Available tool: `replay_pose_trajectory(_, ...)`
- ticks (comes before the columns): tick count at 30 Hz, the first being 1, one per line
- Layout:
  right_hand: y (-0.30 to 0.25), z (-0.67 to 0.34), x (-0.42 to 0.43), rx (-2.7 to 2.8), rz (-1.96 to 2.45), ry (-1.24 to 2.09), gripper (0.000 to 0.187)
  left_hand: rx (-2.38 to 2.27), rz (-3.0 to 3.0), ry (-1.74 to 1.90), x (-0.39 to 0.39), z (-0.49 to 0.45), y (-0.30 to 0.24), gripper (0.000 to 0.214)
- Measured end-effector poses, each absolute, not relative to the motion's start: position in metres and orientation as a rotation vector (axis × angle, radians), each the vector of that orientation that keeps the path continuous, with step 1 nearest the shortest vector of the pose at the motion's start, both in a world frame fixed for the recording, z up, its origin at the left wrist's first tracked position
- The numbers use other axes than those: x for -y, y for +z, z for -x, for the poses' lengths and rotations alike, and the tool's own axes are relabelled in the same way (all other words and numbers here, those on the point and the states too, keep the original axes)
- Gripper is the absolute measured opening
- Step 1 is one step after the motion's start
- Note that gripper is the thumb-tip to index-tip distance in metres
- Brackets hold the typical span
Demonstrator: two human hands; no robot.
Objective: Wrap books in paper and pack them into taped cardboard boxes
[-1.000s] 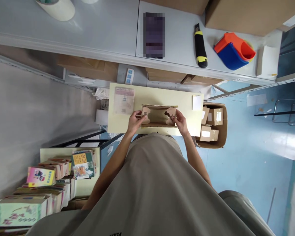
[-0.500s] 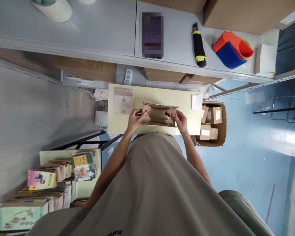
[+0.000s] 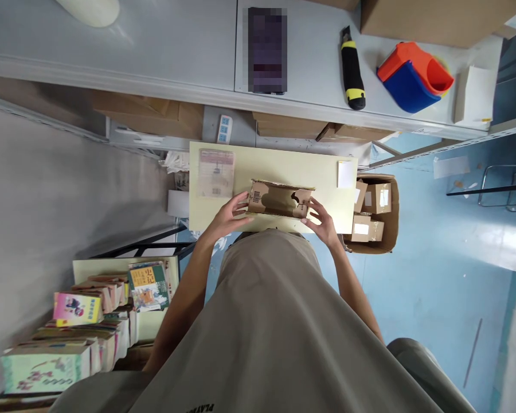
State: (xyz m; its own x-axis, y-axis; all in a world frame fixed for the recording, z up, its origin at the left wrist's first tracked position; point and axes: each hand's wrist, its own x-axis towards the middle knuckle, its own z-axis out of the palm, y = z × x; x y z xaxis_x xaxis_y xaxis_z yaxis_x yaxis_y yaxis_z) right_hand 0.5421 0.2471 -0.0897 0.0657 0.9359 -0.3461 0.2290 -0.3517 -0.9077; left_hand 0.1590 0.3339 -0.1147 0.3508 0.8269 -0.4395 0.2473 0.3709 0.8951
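A small open cardboard box (image 3: 278, 198) lies on the pale yellow tabletop (image 3: 327, 215) in front of my body, its opening facing up and its end flaps showing. At the box's left end is my left hand (image 3: 227, 219), fingers spread and stretched along that side. My right hand (image 3: 324, 222) is at the opposite end, thumb and fingers apart around the right corner. Whether the fingertips touch the cardboard I cannot tell. A flat clear packet with printed paper (image 3: 215, 173) lies to the left of the box.
White slips (image 3: 344, 174) lie at the table's right. A carton of small boxes (image 3: 394, 215) stands beside it. The grey shelf (image 3: 155, 74) beyond holds a utility knife (image 3: 352, 71) and an orange-and-blue tape dispenser (image 3: 413, 77). Books (image 3: 148, 287) are stacked at lower left.
Both hands have let go of the end flaps and moved outward, fingers spreading. The flaps now lie lower against the box's ends. The view has shifted slightly.
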Motion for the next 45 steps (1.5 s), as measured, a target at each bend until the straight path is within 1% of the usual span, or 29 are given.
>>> replay_pose_trajectory(2,-0.095,-0.537,-0.25,1.141,1.706,1.271,0.066,-1.271,-1.182,0.532,-0.335,-0.165,-0.115,0.097)
replay_pose_trajectory(4,-0.101,-0.535,-0.254,1.097,1.748,1.209,0.066,-1.359,-1.229,0.538,-0.337,-0.172,-0.118,0.094)
replay_pose_trajectory(5,-0.103,-0.534,-0.256,1.086,1.764,1.184,0.071,-1.393,-1.267,0.536,-0.338,-0.174,-0.12,0.095)
replay_pose_trajectory(9,-0.107,-0.536,-0.263,1.169,1.757,1.147,0.103,-1.435,-1.446,0.523,-0.342,-0.178,-0.12,0.115)
replay_pose_trajectory(10,-0.106,-0.538,-0.265,1.205,1.753,1.146,0.106,-1.431,-1.492,0.522,-0.343,-0.178,-0.119,0.116)
replay_pose_trajectory(11,-0.104,-0.539,-0.266,1.24,1.752,1.145,0.106,-1.424,-1.538,0.521,-0.344,-0.178,-0.117,0.113)
replay_pose_trajectory(12,-0.102,-0.54,-0.268,1.273,1.751,1.145,0.103,-1.417,-1.583,0.519,-0.344,-0.179,-0.115,0.105)
replay_pose_trajectory(14,-0.099,-0.542,-0.271,1.325,1.75,1.144,0.093,-1.407,-1.668,0.521,-0.346,-0.18,-0.111,0.083)
replay_pose_trajectory(17,-0.096,-0.543,-0.275,1.381,1.763,1.122,0.067,-1.396,-1.746,0.55,-0.346,-0.182,-0.111,0.048)
replay_pose_trajectory(19,-0.097,-0.542,-0.275,1.409,1.771,1.085,0.052,-1.391,-1.735,0.584,-0.345,-0.184,-0.114,0.034)
replay_pose_trajectory(20,-0.097,-0.542,-0.275,1.415,1.771,1.07,0.048,-1.392,-1.712,0.603,-0.344,-0.185,-0.115,0.031)
replay_pose_trajectory(28,-0.104,-0.536,-0.27,1.385,1.775,1.014,0.046,-1.408,-1.575,0.691,-0.344,-0.186,-0.126,0.03)
replay_pose_trajectory(34,-0.114,-0.535,-0.272,1.382,1.803,0.977,0.057,-1.416,-1.68,0.607,-0.352,-0.19,-0.123,0.024)
replay_pose_trajectory(40,-0.115,-0.535,-0.275,1.336,1.811,1.011,0.056,-1.4,-1.673,0.592,-0.357,-0.19,-0.12,0.024)
replay_pose_trajectory(45,-0.106,-0.531,-0.275,1.335,1.817,0.969,0.055,-1.404,-1.666,0.618,-0.352,-0.189,-0.114,0.026)
